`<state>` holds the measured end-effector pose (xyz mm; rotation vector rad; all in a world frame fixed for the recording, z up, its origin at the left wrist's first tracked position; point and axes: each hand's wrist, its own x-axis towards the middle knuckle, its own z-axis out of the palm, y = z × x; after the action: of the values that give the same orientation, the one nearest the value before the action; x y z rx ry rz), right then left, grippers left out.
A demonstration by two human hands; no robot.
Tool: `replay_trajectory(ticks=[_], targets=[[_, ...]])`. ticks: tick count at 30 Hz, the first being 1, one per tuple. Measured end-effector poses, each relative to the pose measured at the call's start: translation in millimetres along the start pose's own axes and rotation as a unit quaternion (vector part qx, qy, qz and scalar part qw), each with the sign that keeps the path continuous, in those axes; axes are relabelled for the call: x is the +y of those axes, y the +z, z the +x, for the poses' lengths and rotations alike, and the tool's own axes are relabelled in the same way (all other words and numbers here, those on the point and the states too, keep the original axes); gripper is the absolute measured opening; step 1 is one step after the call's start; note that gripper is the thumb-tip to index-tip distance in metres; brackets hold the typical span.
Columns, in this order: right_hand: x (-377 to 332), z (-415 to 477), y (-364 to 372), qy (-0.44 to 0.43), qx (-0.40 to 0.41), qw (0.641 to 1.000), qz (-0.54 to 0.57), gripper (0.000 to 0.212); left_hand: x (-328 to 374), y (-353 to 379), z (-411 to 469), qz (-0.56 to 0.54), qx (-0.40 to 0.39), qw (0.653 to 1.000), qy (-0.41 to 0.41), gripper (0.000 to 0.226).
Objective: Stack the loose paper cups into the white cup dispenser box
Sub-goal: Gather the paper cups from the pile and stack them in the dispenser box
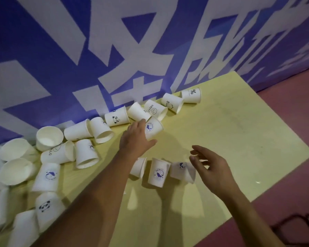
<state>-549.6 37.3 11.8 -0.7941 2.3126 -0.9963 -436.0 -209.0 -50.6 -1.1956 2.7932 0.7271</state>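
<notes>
Several white paper cups lie scattered on a pale yellow table [239, 139], most along the wall at the far and left side. My left hand [136, 138] grips a whale-logo cup [152, 129] near the table's middle, fingers on its far side and thumb on the near side. My right hand [210, 168] hovers open with spread fingers, just right of a tipped whale cup [183, 172]. An upright whale-logo cup [158, 172] and another plain cup [138, 167] stand beside it. No white dispenser box is in view.
A purple wall [150, 41] with large white characters runs along the table's far edge. Pink-red floor [292, 113] lies to the right and near side. A dark chair frame [296, 227] sits at the bottom right. Panda and HELLO cups [154, 108] lie at the back.
</notes>
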Motion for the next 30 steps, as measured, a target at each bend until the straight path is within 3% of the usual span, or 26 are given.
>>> replay_trajectory(ticks=[9,14,18,21,25,30], targets=[[22.8,91.7,-14.1,0.007,-0.006,0.999,-0.038,0.047,11.1,17.8,19.1,-0.103,0.038,0.993,-0.041,0.058],[5.9,180.6,5.1,0.009,-0.015,0.997,-0.07,0.084,-5.4,-29.2,-27.4,-0.33,0.106,0.934,-0.084,0.073],[-0.5,232.5,30.2,-0.002,-0.029,0.993,-0.112,0.104,-33.3,-57.3,-75.5,-0.405,0.116,0.903,-0.082,0.072],[8.1,248.9,44.4,-0.009,-0.005,0.99,-0.138,0.097,-57.4,-63.4,-99.7,-0.432,0.142,0.886,-0.094,0.077],[10.1,242.9,51.0,-0.014,0.028,0.995,-0.094,0.077,-84.1,-71.3,-120.9,-0.423,0.17,0.886,-0.085,0.081],[-14.4,197.1,40.8,-0.086,0.113,0.988,-0.066,0.074,-114.4,-88.9,-149.2,-0.438,0.206,0.872,-0.074,0.081]])
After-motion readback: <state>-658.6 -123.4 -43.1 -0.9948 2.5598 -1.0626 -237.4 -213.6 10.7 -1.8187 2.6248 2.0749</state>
